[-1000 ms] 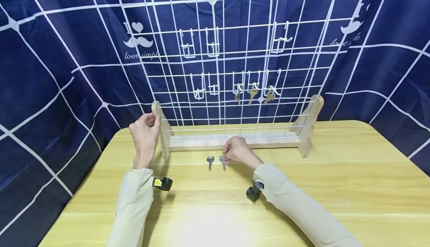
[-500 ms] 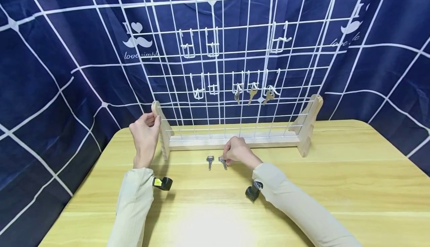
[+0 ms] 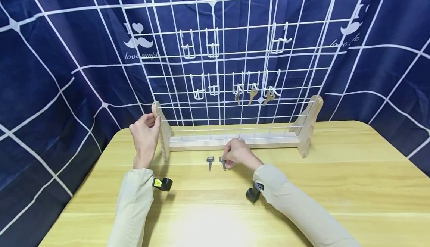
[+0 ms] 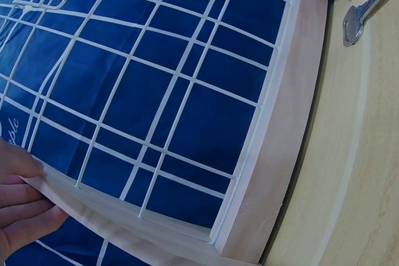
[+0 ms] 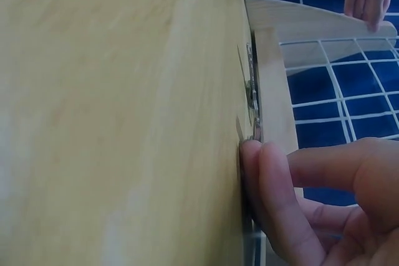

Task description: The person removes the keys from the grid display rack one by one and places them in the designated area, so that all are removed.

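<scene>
My left hand [image 3: 145, 137] grips the wooden left end support [image 3: 163, 131] of a wire grid rack, thumb and fingers around its upper edge. At the front of the rack's base, my right hand [image 3: 237, 152] pinches a small silver key [image 3: 223, 161] by its side, low over the table. A second silver key [image 3: 210, 162] lies flat just to its left, bow toward the rack. The left wrist view shows that loose key [image 4: 353, 28] close to the right fingertips. In the right wrist view, thumb and finger meet at the edge of the pinched key [image 5: 257, 128], covering part of it.
White wire hooks [image 3: 199, 92] hang in two rows on the grid. Three lower hooks at right carry keys [image 3: 252, 96]. The rack's right wooden support [image 3: 309, 125] stands on the wooden table [image 3: 352, 172]. A dark blue curtain [image 3: 67, 101] closes off the back and sides.
The key at my right fingertips tilted slightly and swung back nearly straight. My right hand has barely shifted; the left hand stays on the support.
</scene>
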Demonstrator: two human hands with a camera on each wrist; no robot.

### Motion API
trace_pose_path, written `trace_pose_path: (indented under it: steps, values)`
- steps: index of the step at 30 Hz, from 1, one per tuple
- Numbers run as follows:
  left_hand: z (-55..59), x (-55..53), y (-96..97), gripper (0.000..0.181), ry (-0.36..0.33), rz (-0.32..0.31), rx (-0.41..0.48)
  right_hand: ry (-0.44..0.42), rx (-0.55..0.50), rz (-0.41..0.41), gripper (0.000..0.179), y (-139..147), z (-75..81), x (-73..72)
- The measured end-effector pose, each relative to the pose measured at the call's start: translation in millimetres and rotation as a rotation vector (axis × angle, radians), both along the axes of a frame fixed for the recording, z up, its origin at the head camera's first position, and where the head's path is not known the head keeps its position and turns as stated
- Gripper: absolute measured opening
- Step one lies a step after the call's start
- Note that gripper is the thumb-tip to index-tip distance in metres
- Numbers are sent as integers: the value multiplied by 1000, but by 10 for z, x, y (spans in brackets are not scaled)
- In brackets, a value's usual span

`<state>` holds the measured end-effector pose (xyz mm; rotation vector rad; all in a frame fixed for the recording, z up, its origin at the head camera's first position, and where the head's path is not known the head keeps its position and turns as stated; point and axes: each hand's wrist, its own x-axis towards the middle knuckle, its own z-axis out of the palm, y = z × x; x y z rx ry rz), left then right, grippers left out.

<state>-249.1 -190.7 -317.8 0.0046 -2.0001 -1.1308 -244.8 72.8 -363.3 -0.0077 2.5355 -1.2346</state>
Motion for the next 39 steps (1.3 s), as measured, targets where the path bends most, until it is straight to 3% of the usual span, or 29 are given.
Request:
trace_pose_path:
  steps: [19,24,29,34,39]
  values:
    - [-10,13,-18,19,-9,7,5,-32,-64,17,9,57,-3,37]
    - [-22,16,0,19,-12,12,-9,-6,-95,13,16,169,109,77]
    - [-14,19,1,17,-2,25,-13,135,-63,11,16,353,439,108]
    - [1,17,-6,17,7,21,-3,422,-51,-29,15,544,792,150]
    - [-8,9,-4,17,4,19,-13,698,-114,-113,11,578,960,204]
